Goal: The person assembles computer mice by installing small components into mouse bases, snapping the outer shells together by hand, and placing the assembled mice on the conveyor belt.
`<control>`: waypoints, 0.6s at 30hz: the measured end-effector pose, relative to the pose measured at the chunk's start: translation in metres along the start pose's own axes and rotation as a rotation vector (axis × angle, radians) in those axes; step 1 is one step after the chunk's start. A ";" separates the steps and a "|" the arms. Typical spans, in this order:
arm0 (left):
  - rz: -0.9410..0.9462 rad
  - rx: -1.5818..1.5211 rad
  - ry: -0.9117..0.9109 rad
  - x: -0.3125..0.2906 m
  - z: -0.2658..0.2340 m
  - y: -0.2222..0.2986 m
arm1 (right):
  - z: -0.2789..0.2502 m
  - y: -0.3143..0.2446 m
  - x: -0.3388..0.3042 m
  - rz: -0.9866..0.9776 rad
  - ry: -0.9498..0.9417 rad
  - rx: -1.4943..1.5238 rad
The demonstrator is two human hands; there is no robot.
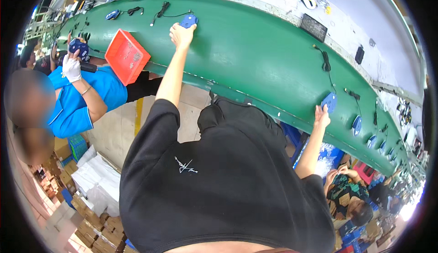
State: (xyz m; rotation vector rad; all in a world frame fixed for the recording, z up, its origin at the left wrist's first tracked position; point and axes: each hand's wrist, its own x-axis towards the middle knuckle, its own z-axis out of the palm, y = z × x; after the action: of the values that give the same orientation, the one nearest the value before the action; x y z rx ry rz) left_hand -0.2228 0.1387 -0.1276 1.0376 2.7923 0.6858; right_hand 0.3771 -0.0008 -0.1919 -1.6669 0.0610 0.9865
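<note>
Near the far edge of the green belt (237, 47), my left hand (181, 36) grips a blue computer mouse (189, 21) by its near side. Its black cable lies bundled on the belt to the left. Over on the right, my right hand (322, 116) has its fingers closed on the near edge of a second blue computer mouse (329, 102). The cable of that one runs away to a tied bundle (325, 62) with a plug at its end. Both mice show small light spots on their upturned faces.
A red bin (141, 67) with small metal-looking parts sits at the belt's near left edge. Beside it a person in a blue shirt (107, 88) handles another blue mouse (78, 46). Further mice (357, 125) lie along the belt to the right, where another person (349, 193) sits.
</note>
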 end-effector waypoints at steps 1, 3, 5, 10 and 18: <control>-0.016 -0.003 0.017 0.019 0.003 -0.009 | 0.005 0.001 -0.012 -0.006 -0.039 -0.035; -0.271 -0.140 -0.182 0.052 0.010 -0.028 | 0.016 0.002 -0.041 0.047 -0.021 -0.027; -0.236 -0.197 -0.273 0.084 0.025 -0.060 | 0.031 0.011 -0.062 0.163 0.086 -0.014; -0.426 -0.709 -0.726 0.043 0.020 -0.023 | 0.079 0.045 -0.160 0.004 -0.335 -0.477; -0.395 -1.498 -0.948 -0.093 -0.023 0.039 | 0.224 0.019 -0.285 -0.925 -1.082 -0.801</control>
State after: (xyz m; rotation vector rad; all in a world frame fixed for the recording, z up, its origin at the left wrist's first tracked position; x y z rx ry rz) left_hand -0.1334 0.0967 -0.0968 0.2645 1.0324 1.3225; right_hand 0.0559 0.0521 -0.0302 -1.3038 -1.8352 1.0647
